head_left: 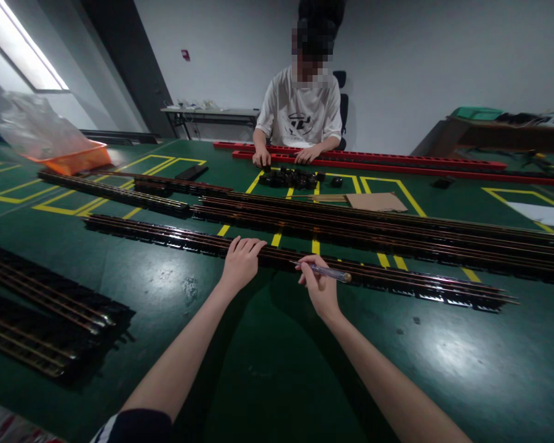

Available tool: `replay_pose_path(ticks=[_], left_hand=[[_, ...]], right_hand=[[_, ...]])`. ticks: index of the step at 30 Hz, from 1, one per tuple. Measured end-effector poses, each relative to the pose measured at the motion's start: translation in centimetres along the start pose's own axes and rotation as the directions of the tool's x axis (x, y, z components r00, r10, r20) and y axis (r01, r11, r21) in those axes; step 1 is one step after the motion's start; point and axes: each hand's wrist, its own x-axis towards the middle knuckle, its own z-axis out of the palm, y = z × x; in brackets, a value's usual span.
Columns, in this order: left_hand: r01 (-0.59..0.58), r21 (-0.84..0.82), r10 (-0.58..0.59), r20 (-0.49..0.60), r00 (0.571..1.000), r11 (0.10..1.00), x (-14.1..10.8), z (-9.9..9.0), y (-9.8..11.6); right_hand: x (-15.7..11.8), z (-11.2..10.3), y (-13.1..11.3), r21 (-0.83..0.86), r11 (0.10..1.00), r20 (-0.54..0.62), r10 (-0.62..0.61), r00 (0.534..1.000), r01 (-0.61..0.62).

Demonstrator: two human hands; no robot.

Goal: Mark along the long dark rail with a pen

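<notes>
The thing in work is a long, narrow black strip (166, 235), which lies on the green bench (263, 381) directly in front of the person, across almost the whole width of the view. Its left end is a little farther away than its right end. The strip is dark and quite glossy, with bright reflections in several places. Thin, copper-coloured rods run along its length, parallel to each other, and at the right end their tips come out a little beyond the black body. Along the near edge, at the right part, there is a row of small notched pieces which shine pale.

The left hand (242, 259) lies on the middle part of the strip, palm down, with fingers slightly bent and close together; whether they press or grip the edge, I cannot tell. The right hand (321, 288) is closed with its fingertips around a slim tool (336, 272), similar to a screwdriver. The tool has a translucent, purplish handle with a yellowish end, and its thin tip points to the left, at the strip. Whether the tip touches, I cannot tell. Behind, near this strip, lie more black strips (373, 237) of similar look.
</notes>
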Motion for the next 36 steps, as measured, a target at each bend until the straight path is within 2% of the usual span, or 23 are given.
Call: replay_pose_path(ticks=[6, 14, 21, 30, 36], left_hand=[[0.015, 0.005, -0.015, -0.013, 1.0, 1.0, -0.02, -0.03, 0.0], [0.022, 0.001, -0.022, -0.013, 1.0, 1.0, 0.11, -0.12, -0.01], [0.026, -0.012, -0.026, -0.007, 1.0, 1.0, 0.1, -0.11, -0.02], [-0.01, -0.086, 0.013, 0.028, 1.0, 0.996, 0.1, 0.14, -0.39], [0.024, -0.138, -0.015, 0.066, 0.998, 0.99, 0.1, 0.2, -0.67]], right_hand=[[-0.13, -0.06, -0.12, -0.003, 1.0, -0.013, -0.001, 1.0, 0.001], [-0.02, 0.21, -0.44, 0.023, 1.0, -0.141, 0.02, 0.99, -0.017], [-0.01, 0.1, -0.72, 0.005, 1.0, -0.056, 0.012, 0.998, -0.012], [-0.02, -0.08, -0.25, 0.01, 1.0, -0.009, 0.024, 1.0, -0.024], [0.1, -0.08, -0.12, 0.017, 1.0, -0.013, 0.025, 1.0, -0.025]])
